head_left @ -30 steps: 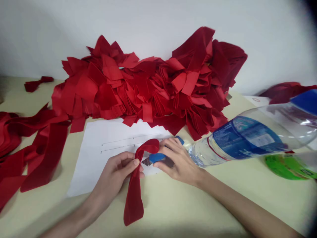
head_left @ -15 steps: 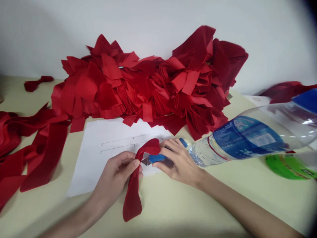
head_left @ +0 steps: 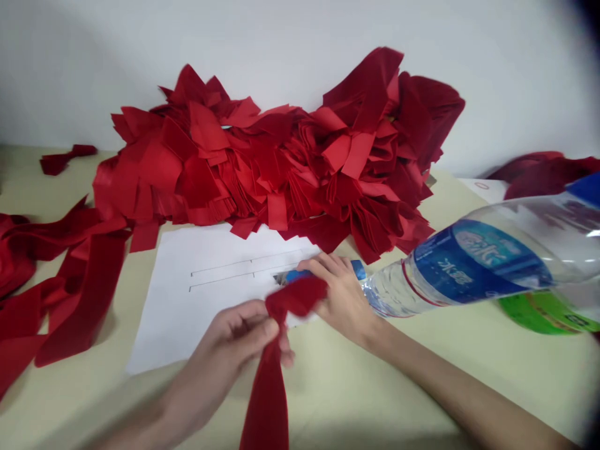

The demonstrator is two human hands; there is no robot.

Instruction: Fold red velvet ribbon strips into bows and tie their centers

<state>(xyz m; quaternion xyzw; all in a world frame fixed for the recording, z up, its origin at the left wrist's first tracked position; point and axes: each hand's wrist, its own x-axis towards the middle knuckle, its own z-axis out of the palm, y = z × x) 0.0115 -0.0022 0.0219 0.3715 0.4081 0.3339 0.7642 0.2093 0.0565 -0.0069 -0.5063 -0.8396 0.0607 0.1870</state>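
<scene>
While left hand (head_left: 244,337) pinches ribbon (head_left: 267,403), right hand (head_left: 345,300) clasping blue tool (head_left: 359,269) — bottle (head_left: 478,261) alongside, red cloth heap (head_left: 269,165) behind.

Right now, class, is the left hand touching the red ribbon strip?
Touching: the head view shows the left hand pinching the red ribbon strip at its bend, no gap visible.

The ribbon (head_left: 266,400) is blurred up top, cut off below by the edge! The blue tool (head_left: 294,275) is partly covered by the right hand (head_left: 344,300), the bottle (head_left: 478,256) is clipped at right, 2 forearms (head_left: 431,369) are cropped.
</scene>
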